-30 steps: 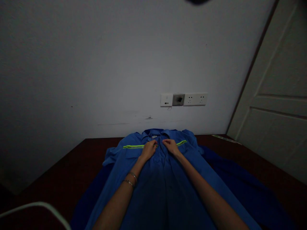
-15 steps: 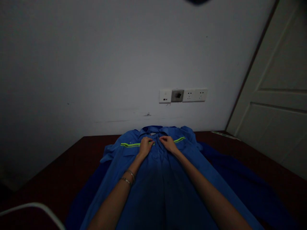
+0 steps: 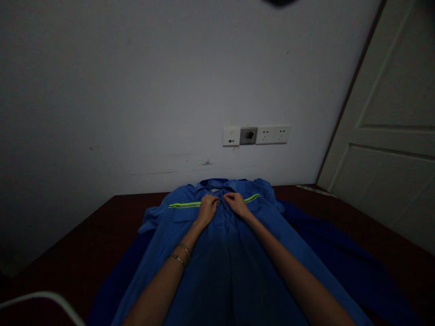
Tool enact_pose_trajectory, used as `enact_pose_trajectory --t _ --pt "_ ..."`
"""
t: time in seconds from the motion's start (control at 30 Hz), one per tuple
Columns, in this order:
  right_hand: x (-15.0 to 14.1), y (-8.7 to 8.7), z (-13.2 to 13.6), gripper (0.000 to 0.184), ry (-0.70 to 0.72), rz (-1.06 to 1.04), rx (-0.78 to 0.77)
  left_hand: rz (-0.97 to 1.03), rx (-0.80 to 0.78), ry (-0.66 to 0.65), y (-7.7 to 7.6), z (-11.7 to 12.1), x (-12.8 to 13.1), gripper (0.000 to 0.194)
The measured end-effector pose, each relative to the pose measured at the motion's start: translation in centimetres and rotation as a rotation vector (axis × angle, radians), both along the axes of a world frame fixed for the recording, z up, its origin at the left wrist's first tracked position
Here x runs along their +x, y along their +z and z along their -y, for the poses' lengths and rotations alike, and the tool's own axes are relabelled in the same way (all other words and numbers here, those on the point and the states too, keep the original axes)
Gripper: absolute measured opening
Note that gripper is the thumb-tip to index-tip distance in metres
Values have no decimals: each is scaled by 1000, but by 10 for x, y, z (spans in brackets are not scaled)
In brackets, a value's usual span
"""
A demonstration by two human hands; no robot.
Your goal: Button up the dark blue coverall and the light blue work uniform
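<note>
A blue work shirt (image 3: 200, 253) with yellow-green reflective stripes lies front up, its collar (image 3: 214, 183) toward the wall. My left hand (image 3: 208, 209) pinches the shirt's front edge just below the collar. Opposite it, my right hand (image 3: 236, 203) is closed on the other front edge, fingertips pressed together. The two hands are close to each other but apart. Whether a button sits between the fingers is too small and dark to tell. Darker blue cloth (image 3: 340, 253) spreads out from under the shirt on both sides.
The dark red tabletop (image 3: 112, 231) ends at a pale wall (image 3: 136, 90). Sockets and a switch panel (image 3: 256, 135) are set in the wall. A white panelled door (image 3: 390, 136) stands at the right. A white curved bar (image 3: 50, 295) crosses the lower left corner.
The view has shifted slightly, so everything sits a little further left. Both hands stay at the shirt's front edges, with the fingers hardly moved.
</note>
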State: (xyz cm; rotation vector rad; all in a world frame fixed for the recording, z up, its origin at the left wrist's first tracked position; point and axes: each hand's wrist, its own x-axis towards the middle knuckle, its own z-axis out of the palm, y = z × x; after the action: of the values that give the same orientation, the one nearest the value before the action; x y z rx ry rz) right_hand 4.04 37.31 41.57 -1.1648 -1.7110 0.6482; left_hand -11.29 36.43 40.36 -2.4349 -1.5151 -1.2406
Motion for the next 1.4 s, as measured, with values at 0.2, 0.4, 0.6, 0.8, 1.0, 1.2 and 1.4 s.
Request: enact_pose_trajectory --t 0.2,0.4,0.6,0.8,1.0,1.2,1.4 --pt "0 -1 0 27 16 14 11 -15 4 -23 -2 -2 0 16" --pt "0 2 2 28 34 30 16 29 4 -14 0 0 1 20" --pt "1 1 1 27 53 51 -1 44 -20 -44 7 8 5 26" --pt "2 -3 -4 26 75 41 -22 14 -9 -59 8 10 5 22" --pt "5 -2 -7 25 118 15 -87 19 -11 -59 7 9 5 20" --pt "11 3 -4 32 163 -27 -167 47 -5 -48 7 10 5 18" --pt "15 16 2 39 234 -32 -318 60 49 -72 6 11 5 13"
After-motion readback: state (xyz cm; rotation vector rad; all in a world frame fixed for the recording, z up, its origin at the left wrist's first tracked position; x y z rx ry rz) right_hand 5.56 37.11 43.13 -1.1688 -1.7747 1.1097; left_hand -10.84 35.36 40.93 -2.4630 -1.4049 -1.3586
